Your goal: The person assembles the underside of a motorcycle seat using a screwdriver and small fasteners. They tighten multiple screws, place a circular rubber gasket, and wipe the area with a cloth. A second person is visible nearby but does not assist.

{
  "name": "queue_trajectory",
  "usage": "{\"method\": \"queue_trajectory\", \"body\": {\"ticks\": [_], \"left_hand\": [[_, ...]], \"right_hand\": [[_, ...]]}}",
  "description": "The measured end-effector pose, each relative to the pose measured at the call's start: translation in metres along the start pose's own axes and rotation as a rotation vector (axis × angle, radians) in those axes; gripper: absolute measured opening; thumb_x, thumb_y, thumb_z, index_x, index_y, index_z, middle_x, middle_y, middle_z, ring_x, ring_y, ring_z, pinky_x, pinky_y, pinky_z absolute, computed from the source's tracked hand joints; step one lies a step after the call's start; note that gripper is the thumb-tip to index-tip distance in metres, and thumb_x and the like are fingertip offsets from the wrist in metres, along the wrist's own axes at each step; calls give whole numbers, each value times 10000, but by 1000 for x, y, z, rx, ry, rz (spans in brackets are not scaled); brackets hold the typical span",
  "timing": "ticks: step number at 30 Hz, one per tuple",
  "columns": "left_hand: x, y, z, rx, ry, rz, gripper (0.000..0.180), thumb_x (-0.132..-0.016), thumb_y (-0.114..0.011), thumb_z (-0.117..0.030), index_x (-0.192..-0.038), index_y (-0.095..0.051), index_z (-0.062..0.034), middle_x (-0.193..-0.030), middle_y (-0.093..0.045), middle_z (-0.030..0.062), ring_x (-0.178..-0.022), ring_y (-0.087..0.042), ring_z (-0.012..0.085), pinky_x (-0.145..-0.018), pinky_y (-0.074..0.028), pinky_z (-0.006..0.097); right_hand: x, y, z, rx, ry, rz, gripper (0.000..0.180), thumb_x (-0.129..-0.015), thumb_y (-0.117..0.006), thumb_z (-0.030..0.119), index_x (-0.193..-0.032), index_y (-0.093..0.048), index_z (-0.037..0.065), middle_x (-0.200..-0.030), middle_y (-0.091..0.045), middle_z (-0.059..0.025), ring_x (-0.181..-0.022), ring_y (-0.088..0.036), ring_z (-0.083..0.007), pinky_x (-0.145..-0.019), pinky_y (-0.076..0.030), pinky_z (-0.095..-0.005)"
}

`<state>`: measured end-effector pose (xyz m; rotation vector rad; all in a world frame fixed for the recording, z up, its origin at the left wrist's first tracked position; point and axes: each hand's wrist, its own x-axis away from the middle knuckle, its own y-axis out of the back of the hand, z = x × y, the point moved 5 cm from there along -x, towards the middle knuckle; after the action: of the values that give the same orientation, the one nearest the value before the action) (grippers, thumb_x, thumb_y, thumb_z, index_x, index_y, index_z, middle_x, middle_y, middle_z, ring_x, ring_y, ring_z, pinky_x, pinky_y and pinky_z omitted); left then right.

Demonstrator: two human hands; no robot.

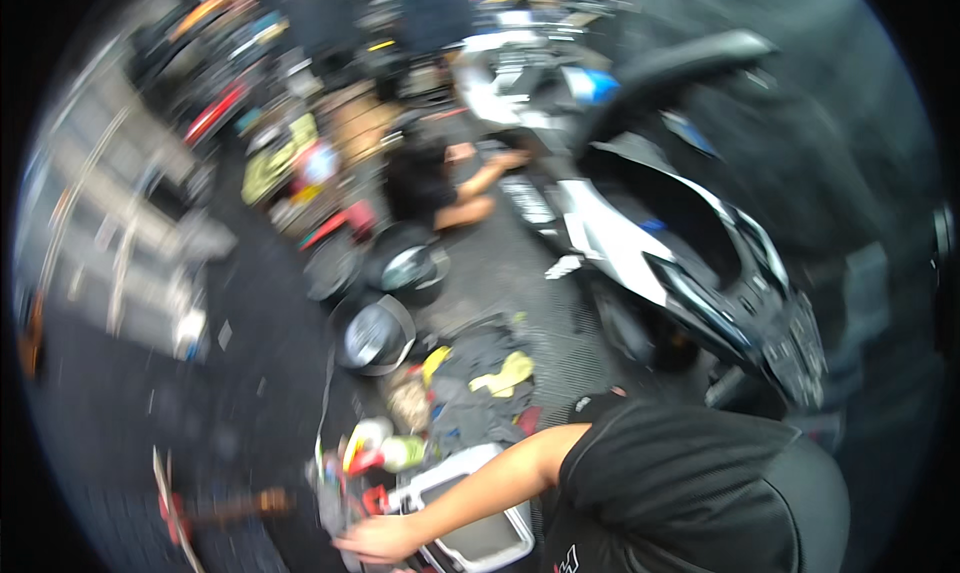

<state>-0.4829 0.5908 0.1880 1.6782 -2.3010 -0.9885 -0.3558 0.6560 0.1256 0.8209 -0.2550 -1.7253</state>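
Note:
The picture is smeared by motion. My right arm reaches in from the lower right, in a short black sleeve. Its hand [385,539] is at the left end of a white-rimmed grey bin [515,548], beside small red parts [376,500]. The blurred fingers point left, and whether they hold anything is hidden. A sliver of skin at the bottom edge is too small to place; my left hand cannot be made out. Behind the bin are a white-and-green bottle [402,453] and a heap of dark rags [475,403] with a yellow cloth [505,375] on it.
A white-and-black scooter [620,248] stands at the right, its seat [690,68] raised. Another person [420,178] crouches beside it, one arm toward it. Several black buckets [375,335] stand mid-floor. Crowded parts and tools fill the far left; a red-and-brown tool [225,508] lies near left.

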Motion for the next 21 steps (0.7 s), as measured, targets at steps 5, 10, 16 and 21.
{"method": "queue_trajectory", "body": {"ticks": [5, 10, 16, 21], "left_hand": [[21, -138, 36, -483, -710, 443, 237, -1034, -562, -304, -998, -690, -108, -939, -701, 104, -833, -673, 257, -730, -551, 373], [76, -289, 17, -558, -1248, 988, 176, -1009, -604, -248, -1006, -696, -98, -992, -713, 124, -855, -680, 268, -745, -561, 363], [124, -486, -228, -278, -1198, 1544, 295, -1012, -611, -267, -907, -661, 4, -793, -684, 203, -735, -674, 403, -727, -532, 459], [250, -641, -371, -29, -1119, 1717, 262, -1018, -597, -220, -912, -664, 10, -820, -686, 204, -760, -685, 381, -715, -529, 418]], "right_hand": [[339, 131, -179, 133, -1415, 563, 297, -861, -715, 254, -1113, -786, 114, -1222, -723, -95, -1078, -699, -245, -916, -512, -589], [584, 310, -74, 160, -1514, -693, 321, -958, -574, 323, -1048, -706, 44, -897, -734, -235, -843, -723, -416, -782, -570, -511], [739, 388, 33, 753, -1547, -1499, 195, -953, -651, 210, -958, -668, 16, -876, -673, -163, -911, -660, -357, -830, -527, -448], [767, 381, 40, 491, -1670, -1847, 199, -968, -661, 191, -1010, -657, -3, -962, -698, -154, -951, -674, -340, -858, -544, -423]]}}
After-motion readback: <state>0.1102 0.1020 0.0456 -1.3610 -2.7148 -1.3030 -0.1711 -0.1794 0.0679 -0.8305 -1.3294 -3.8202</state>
